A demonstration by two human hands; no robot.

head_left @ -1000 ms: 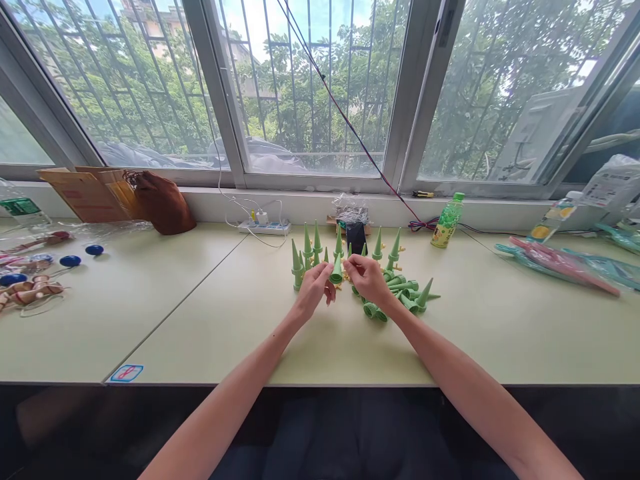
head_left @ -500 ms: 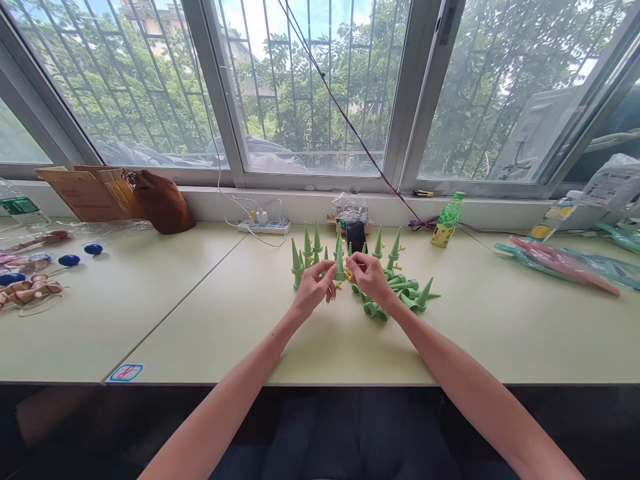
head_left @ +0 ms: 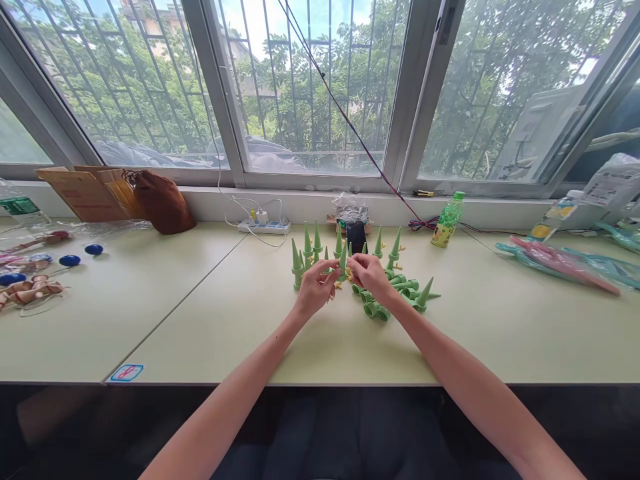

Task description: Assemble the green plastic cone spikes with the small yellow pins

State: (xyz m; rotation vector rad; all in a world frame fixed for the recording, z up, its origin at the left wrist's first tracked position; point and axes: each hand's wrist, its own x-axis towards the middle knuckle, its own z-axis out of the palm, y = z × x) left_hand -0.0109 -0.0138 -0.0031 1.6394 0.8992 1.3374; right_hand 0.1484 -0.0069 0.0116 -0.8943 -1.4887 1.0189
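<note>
Between my two hands stands a green plastic watering spike (head_left: 343, 261), point up. The fingers of my left hand (head_left: 317, 287) are curled against its left side and grip it. My right hand (head_left: 369, 275) pinches at its right side, where a bit of yellow, apparently a small valve, shows at the fingertips. More green spikes (head_left: 296, 267) stand upright behind and left of my hands, and others (head_left: 394, 250) stand at the right, some with yellow valves. Hollow green spikes (head_left: 371, 309) lie in a pile under and beside my right wrist.
Behind the spikes is a dark box (head_left: 356, 237) with crumpled clear plastic. A green drink bottle (head_left: 447, 220) stands right of it, and a power strip (head_left: 265, 227) lies left. Plastic packets (head_left: 565, 263) lie far right. A brown pouch (head_left: 163, 203) and blue balls (head_left: 69, 260) are left.
The spike between my hands has shifted slightly right and up. My left fingers have closed in around it, and my right fingertips have moved slightly at its side.
</note>
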